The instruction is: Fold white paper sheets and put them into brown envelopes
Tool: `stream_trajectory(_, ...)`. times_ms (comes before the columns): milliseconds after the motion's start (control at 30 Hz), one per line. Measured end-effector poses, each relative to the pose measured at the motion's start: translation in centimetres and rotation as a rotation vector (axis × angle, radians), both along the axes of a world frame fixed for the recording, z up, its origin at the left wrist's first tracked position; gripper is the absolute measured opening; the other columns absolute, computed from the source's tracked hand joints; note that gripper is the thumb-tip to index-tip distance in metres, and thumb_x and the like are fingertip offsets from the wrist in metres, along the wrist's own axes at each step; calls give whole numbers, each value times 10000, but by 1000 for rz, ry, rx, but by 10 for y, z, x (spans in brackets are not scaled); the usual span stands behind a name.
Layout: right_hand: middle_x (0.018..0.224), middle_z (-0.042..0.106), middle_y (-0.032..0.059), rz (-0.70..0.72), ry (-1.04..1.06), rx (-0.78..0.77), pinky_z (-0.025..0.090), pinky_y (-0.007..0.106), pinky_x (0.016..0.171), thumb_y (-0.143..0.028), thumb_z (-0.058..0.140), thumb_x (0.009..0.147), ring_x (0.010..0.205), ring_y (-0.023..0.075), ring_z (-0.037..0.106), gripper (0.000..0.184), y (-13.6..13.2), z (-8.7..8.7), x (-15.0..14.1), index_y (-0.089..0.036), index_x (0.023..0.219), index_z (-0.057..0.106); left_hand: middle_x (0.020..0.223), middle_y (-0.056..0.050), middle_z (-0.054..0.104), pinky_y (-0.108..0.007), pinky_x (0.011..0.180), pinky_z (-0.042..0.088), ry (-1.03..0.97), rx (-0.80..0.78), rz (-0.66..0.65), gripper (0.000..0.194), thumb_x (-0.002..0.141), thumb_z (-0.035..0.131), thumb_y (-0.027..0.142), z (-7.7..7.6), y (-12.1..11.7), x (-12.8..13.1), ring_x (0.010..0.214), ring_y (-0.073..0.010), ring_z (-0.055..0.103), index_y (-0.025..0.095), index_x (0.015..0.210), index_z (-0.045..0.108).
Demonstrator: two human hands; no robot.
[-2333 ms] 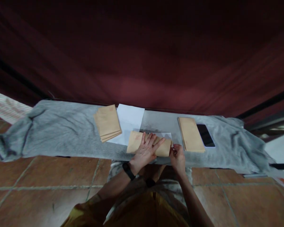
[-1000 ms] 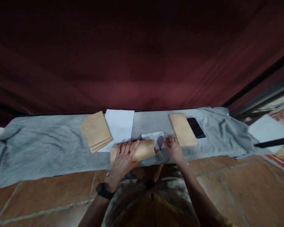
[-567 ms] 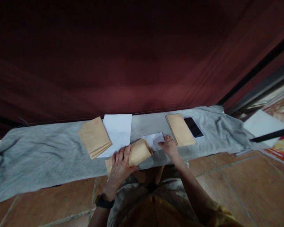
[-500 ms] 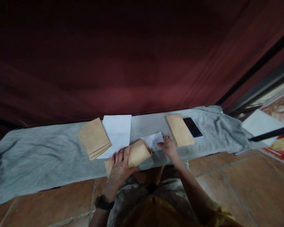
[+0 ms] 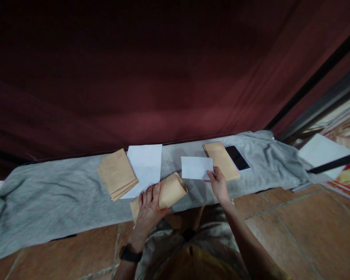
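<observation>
My left hand [image 5: 150,208] spans the near end of a brown paper envelope [image 5: 172,190], with the fingers over its far side and the thumb along its near side. That envelope bulges, its open mouth facing right. Between the thumb and fingers of my right hand [image 5: 219,182] is a small white sheet of paper [image 5: 196,168], held by its right end. The paper is right of the envelope's mouth, apart from it, and partly covers a stack of brown envelopes [image 5: 223,155] behind.
More brown envelopes [image 5: 116,169] lie fanned at the left, overlapping a large white sheet [image 5: 146,161]. A dark-screened phone [image 5: 237,157] rests beside the right stack. Everything lies on a narrow bench with a grey cloth [image 5: 61,194], against a dark red surface [image 5: 151,97].
My right hand has lifted the white paper away from the envelope's mouth, moving it right and up so more of it shows. My left hand has stayed on the envelope.
</observation>
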State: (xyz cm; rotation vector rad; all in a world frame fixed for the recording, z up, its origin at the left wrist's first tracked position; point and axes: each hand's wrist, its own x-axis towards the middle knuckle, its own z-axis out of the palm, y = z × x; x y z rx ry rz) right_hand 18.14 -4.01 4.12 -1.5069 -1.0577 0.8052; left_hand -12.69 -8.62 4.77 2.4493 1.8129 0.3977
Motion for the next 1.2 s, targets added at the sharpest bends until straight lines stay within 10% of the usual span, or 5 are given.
stream_trajectory(800, 551, 550, -43, 526, -230, -324, 389, 233, 462, -325, 512, 866, 445, 130, 531, 171, -5, 7, 29, -210, 783, 608, 1503, -173, 432, -626, 1179, 202, -49, -77, -56, 1135, 695, 793, 379, -2, -1, 0, 1420, -382, 385, 238, 1598, 119)
stream_trajectory(1200, 931, 719, 67, 488, -180, -178, 518, 327, 833, -384, 494, 860, 901, 217, 654, 271, -19, -21, -28, -216, 849, 706, 1538, -166, 392, -619, 1203, 165, -146, -175, -165, 1257, 642, 857, 452, 5, 8, 40, 1454, -375, 339, 276, 1607, 71)
